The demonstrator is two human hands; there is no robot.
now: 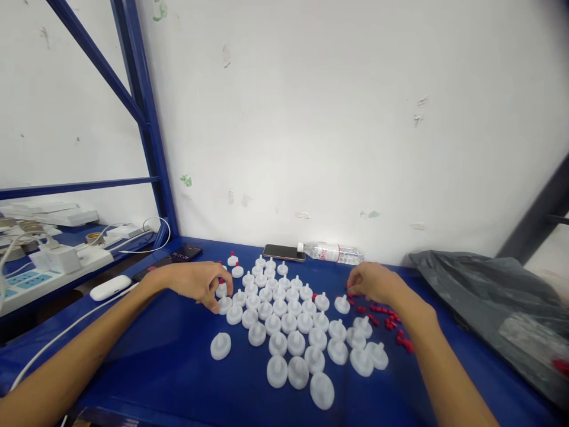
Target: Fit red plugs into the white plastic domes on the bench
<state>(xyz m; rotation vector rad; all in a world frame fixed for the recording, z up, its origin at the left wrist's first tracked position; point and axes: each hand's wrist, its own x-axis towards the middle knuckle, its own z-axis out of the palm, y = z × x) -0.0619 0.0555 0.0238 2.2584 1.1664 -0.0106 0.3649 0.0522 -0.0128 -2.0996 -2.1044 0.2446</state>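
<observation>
Several white round plastic caps [284,323] lie spread over the blue table [169,362], some with a red tip. My left hand [200,283] rests at the left edge of the cluster, fingers curled around a white cap [221,290] with a red tip. My right hand [373,283] reaches down at the right of the cluster, fingertips pinched over a scatter of small red pieces [384,317]; what they hold is too small to see. One lone white cap [221,346] sits apart at the front left.
A phone [284,252] and a lying water bottle [333,253] are at the wall. A second dark phone [184,254], a white case [110,287] and cable lie left. A grey plastic bag [489,296] covers the right side. Power strips sit on the left shelf [53,267].
</observation>
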